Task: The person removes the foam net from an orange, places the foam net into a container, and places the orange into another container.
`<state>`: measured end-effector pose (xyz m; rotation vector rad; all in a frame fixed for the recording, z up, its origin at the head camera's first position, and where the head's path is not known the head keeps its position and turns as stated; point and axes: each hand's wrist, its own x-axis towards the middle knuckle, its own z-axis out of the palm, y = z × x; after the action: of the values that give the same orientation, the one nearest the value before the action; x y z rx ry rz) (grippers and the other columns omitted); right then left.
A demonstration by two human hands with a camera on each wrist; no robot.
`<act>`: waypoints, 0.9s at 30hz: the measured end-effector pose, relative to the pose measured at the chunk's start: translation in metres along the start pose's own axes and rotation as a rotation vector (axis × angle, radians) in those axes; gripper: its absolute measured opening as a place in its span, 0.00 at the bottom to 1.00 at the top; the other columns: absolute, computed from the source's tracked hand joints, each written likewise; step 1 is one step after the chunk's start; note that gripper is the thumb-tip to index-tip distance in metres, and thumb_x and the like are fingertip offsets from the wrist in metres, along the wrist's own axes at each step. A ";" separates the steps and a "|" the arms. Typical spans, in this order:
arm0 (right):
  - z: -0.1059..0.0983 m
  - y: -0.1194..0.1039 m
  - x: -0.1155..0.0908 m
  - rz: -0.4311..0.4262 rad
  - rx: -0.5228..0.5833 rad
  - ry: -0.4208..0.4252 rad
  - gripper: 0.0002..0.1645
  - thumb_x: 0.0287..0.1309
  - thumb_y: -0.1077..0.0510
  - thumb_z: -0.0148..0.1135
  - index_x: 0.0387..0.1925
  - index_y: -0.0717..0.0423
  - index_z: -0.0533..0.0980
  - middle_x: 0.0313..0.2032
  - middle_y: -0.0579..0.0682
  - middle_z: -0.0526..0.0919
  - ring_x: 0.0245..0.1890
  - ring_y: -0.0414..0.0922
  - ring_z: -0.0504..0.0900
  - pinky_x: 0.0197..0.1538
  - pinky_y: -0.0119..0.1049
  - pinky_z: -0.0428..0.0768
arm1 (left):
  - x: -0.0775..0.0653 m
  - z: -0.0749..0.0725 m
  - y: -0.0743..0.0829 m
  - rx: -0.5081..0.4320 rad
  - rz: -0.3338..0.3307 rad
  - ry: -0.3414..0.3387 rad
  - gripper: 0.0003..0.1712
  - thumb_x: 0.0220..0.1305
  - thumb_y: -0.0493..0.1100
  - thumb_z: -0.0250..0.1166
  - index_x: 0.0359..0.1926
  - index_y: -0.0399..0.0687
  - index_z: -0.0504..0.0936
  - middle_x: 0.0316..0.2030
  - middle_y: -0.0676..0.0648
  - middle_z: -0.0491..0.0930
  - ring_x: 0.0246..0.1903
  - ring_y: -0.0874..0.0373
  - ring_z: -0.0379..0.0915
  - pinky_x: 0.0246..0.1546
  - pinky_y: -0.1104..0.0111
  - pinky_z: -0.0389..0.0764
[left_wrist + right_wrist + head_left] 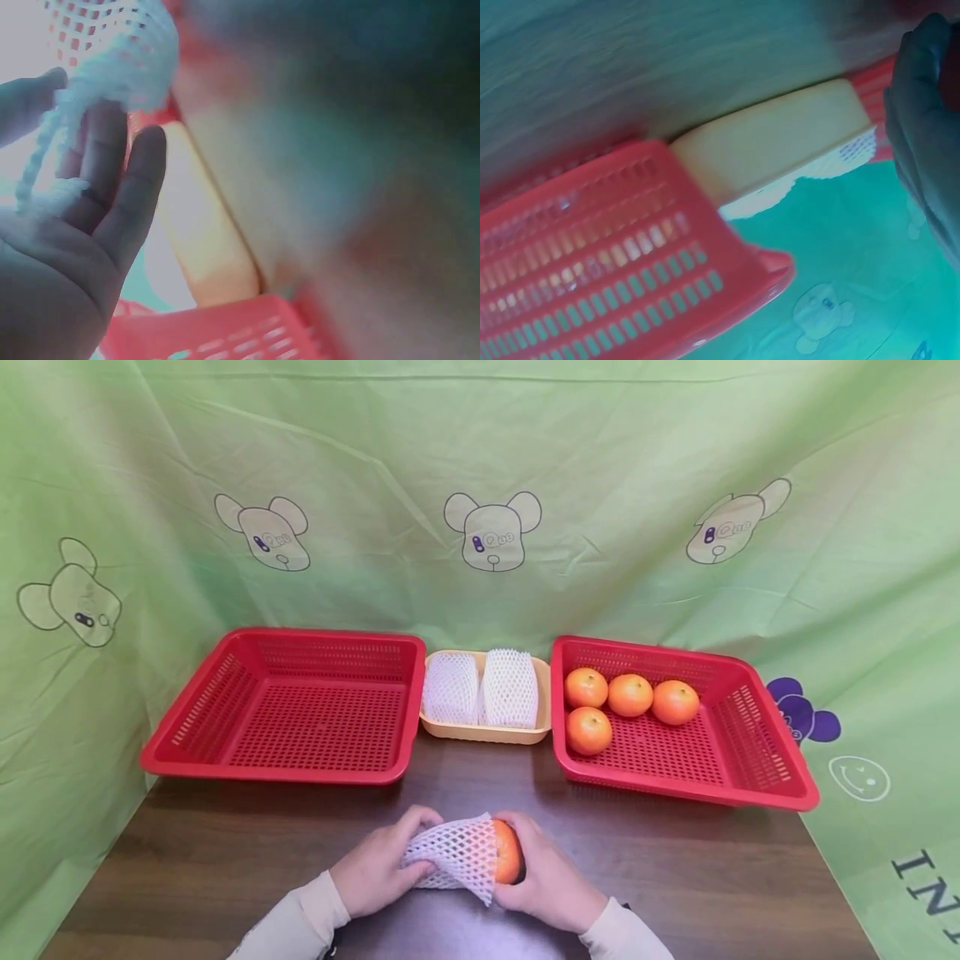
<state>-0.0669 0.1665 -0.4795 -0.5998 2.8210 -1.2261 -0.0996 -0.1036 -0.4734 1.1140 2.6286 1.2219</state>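
Note:
Above the near part of the table, my left hand [378,864] grips a white foam net sleeve [453,856] between thumb and fingers. An orange [507,853] sits partly inside the sleeve's right end, with its right side bare. My right hand [555,881] holds that orange from the right, thumb below and fingers above. In the left wrist view, the netting [150,52] lies across the fingers of the left hand [90,195]. Only part of the right hand [922,112] enters the right wrist view at the right edge.
A red perforated basket [322,774] stands at the back left. Several oranges lie in another red basket [682,788] at the back right. Between them, a beige tray [487,734] bears white foam net sleeves [510,689]. A green printed curtain [390,585] surrounds the brown table [225,852].

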 end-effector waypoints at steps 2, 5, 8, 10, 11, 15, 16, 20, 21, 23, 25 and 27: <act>-0.005 0.002 -0.002 0.042 0.008 -0.001 0.46 0.39 0.53 0.80 0.62 0.53 0.68 0.53 0.43 0.77 0.49 0.40 0.77 0.54 0.40 0.77 | 0.003 -0.006 0.002 -0.012 -0.011 0.032 0.28 0.58 0.35 0.74 0.55 0.50 0.69 0.43 0.53 0.84 0.40 0.65 0.78 0.41 0.63 0.80; -0.012 0.005 -0.005 0.083 0.007 0.002 0.45 0.43 0.50 0.81 0.62 0.51 0.68 0.52 0.42 0.76 0.48 0.39 0.77 0.54 0.41 0.77 | 0.011 -0.017 0.004 -0.018 -0.026 0.078 0.26 0.57 0.36 0.74 0.52 0.51 0.71 0.40 0.53 0.85 0.37 0.66 0.78 0.39 0.64 0.80; -0.018 0.008 -0.007 0.099 0.002 0.022 0.45 0.43 0.48 0.81 0.62 0.51 0.69 0.52 0.41 0.77 0.49 0.39 0.77 0.55 0.43 0.77 | 0.020 -0.029 0.008 -0.056 -0.082 0.130 0.21 0.59 0.36 0.73 0.49 0.53 0.73 0.37 0.54 0.83 0.36 0.64 0.79 0.36 0.64 0.81; -0.021 0.010 -0.009 0.106 -0.008 0.037 0.46 0.42 0.48 0.81 0.62 0.51 0.69 0.53 0.42 0.76 0.50 0.40 0.77 0.55 0.45 0.77 | 0.028 -0.035 0.011 -0.097 -0.146 0.184 0.19 0.60 0.35 0.72 0.47 0.53 0.75 0.37 0.54 0.82 0.36 0.61 0.78 0.36 0.63 0.81; -0.022 0.010 -0.009 0.109 -0.013 0.042 0.46 0.42 0.48 0.81 0.62 0.51 0.69 0.53 0.42 0.77 0.50 0.40 0.77 0.55 0.46 0.77 | 0.032 -0.037 0.013 -0.120 -0.183 0.218 0.17 0.61 0.35 0.71 0.47 0.53 0.75 0.38 0.54 0.81 0.37 0.60 0.78 0.37 0.62 0.80; -0.026 0.013 -0.012 0.125 -0.031 0.049 0.45 0.42 0.47 0.81 0.62 0.50 0.69 0.54 0.44 0.77 0.49 0.42 0.78 0.53 0.48 0.77 | 0.055 -0.042 0.018 -0.162 -0.284 0.375 0.12 0.62 0.35 0.69 0.46 0.47 0.80 0.42 0.49 0.77 0.44 0.54 0.74 0.44 0.57 0.77; -0.027 0.013 -0.013 0.126 -0.035 0.047 0.45 0.43 0.46 0.81 0.62 0.50 0.69 0.54 0.44 0.77 0.49 0.42 0.78 0.53 0.48 0.77 | 0.062 -0.042 0.020 -0.168 -0.300 0.405 0.12 0.63 0.35 0.69 0.46 0.46 0.80 0.43 0.48 0.77 0.44 0.53 0.74 0.45 0.56 0.77; -0.028 0.014 -0.013 0.119 -0.036 0.050 0.46 0.42 0.47 0.81 0.62 0.51 0.69 0.54 0.45 0.78 0.49 0.42 0.78 0.53 0.48 0.77 | 0.089 -0.044 0.029 -0.255 -0.336 0.478 0.19 0.63 0.35 0.67 0.53 0.43 0.74 0.47 0.41 0.81 0.45 0.48 0.77 0.47 0.54 0.75; -0.028 0.014 -0.013 0.116 -0.037 0.053 0.46 0.42 0.47 0.81 0.62 0.52 0.69 0.54 0.45 0.78 0.49 0.42 0.78 0.53 0.48 0.77 | 0.096 -0.044 0.031 -0.279 -0.343 0.490 0.20 0.64 0.35 0.67 0.54 0.43 0.71 0.47 0.39 0.81 0.46 0.47 0.77 0.48 0.54 0.75; -0.029 0.014 -0.014 0.114 -0.040 0.057 0.46 0.42 0.47 0.81 0.62 0.53 0.69 0.53 0.45 0.78 0.48 0.42 0.78 0.53 0.49 0.77 | 0.110 -0.044 0.031 -0.303 -0.356 0.519 0.20 0.64 0.36 0.66 0.52 0.45 0.67 0.48 0.37 0.80 0.47 0.46 0.77 0.50 0.54 0.73; -0.029 0.015 -0.015 0.114 -0.042 0.059 0.46 0.42 0.47 0.81 0.62 0.53 0.69 0.54 0.46 0.78 0.49 0.43 0.79 0.53 0.49 0.77 | 0.123 -0.042 0.029 -0.287 -0.351 0.545 0.15 0.64 0.35 0.64 0.47 0.45 0.68 0.46 0.38 0.79 0.48 0.46 0.75 0.51 0.55 0.71; -0.030 0.015 -0.015 0.116 -0.043 0.059 0.47 0.42 0.47 0.81 0.62 0.53 0.69 0.54 0.47 0.78 0.49 0.43 0.79 0.53 0.50 0.77 | 0.135 -0.038 0.025 -0.271 -0.322 0.563 0.09 0.64 0.32 0.63 0.43 0.43 0.73 0.45 0.39 0.79 0.50 0.47 0.74 0.54 0.56 0.69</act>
<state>-0.0628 0.2021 -0.4722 -0.4011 2.8898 -1.1860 -0.1967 -0.0340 -0.3959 0.3110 2.7126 1.9503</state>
